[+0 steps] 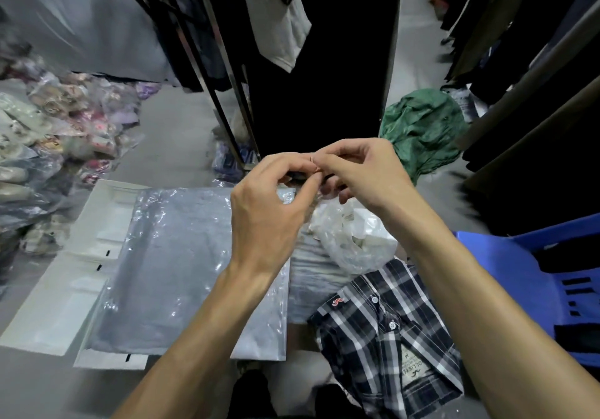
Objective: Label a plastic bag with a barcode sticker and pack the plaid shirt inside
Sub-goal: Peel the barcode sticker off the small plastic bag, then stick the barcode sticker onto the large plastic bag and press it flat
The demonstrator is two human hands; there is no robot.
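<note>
Both hands were up over the far edge of the clear plastic bag (181, 262). Left hand (269, 211) and right hand (363, 172) met fingertip to fingertip, pinched on something tiny, likely the barcode sticker; too small to confirm. Bag lay flat below-left of my fingers, long axis running away from me, nearer the left hand. Plaid shirt (386, 337) sat below-right, unpacked.
</note>
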